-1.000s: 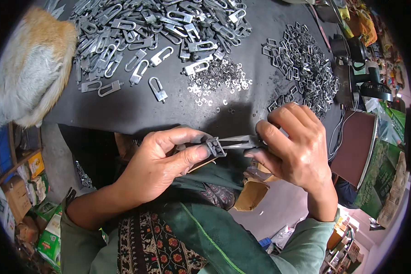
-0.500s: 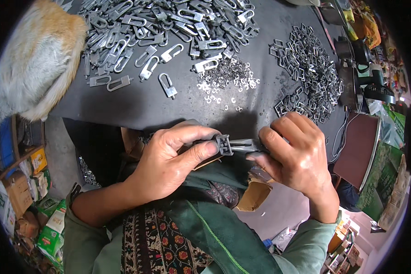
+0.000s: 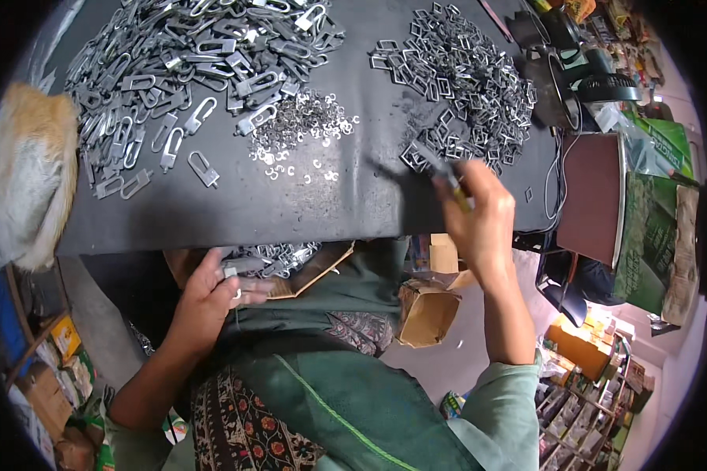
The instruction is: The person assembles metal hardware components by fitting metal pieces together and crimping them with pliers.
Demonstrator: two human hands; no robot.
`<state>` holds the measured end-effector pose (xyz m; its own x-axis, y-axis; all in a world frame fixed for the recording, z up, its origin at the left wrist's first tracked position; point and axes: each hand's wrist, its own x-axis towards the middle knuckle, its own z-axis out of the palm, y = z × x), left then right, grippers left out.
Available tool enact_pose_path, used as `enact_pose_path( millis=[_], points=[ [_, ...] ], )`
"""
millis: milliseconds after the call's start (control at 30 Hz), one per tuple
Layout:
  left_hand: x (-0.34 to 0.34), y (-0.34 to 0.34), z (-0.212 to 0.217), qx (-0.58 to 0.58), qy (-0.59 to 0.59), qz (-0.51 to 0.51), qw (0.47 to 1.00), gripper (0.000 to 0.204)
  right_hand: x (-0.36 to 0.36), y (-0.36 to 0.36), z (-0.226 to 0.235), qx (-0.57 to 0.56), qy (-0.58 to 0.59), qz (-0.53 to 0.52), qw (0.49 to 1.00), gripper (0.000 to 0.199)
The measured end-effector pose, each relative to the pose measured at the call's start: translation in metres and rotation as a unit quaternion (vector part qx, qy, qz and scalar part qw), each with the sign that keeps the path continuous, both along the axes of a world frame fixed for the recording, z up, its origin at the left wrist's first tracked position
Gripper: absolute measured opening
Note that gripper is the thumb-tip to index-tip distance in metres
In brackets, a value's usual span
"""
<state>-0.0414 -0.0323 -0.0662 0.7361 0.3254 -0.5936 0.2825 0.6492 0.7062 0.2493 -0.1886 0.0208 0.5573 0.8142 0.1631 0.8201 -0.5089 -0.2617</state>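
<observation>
Assembly looks mid-batch: the left hand (image 3: pixel 212 294) pinches a joined metal piece (image 3: pixel 229 272) over a cardboard box of finished pieces (image 3: pixel 279 259) at 7 o'clock, under the table (image 3: pixel 236 212) edge. Large heaps of flat loop plates (image 3: pixel 188 63), small clips (image 3: pixel 302 125) and square buckles (image 3: pixel 463 86) remain. A second ago both hands met on the piece; now the right hand (image 3: pixel 479 224), gripping a thin tool (image 3: pixel 448 177), reaches toward the buckles at 1 o'clock.
</observation>
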Motion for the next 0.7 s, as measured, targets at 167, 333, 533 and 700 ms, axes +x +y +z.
enact_pose_path(
  millis=[167,333,533,700],
  points=[
    [0.011,-0.002,0.003,-0.046,0.009,-0.037,0.998,0.037,0.024,0.015,-0.016,0.036,-0.045,-0.101,0.993,0.016],
    [0.018,-0.001,0.018,0.018,-0.002,-0.143,0.99,0.023,0.033,0.022,-0.005,-0.053,-0.052,-0.066,0.995,0.019],
    [0.034,-0.001,0.043,0.08,-0.049,-0.182,0.979,0.029,0.066,0.032,0.002,-0.093,0.073,-0.059,0.991,0.024],
    [0.038,0.001,0.041,0.076,-0.078,-0.171,0.979,0.025,0.083,0.028,0.004,0.037,0.289,-0.09,0.952,0.029]
  ],
)
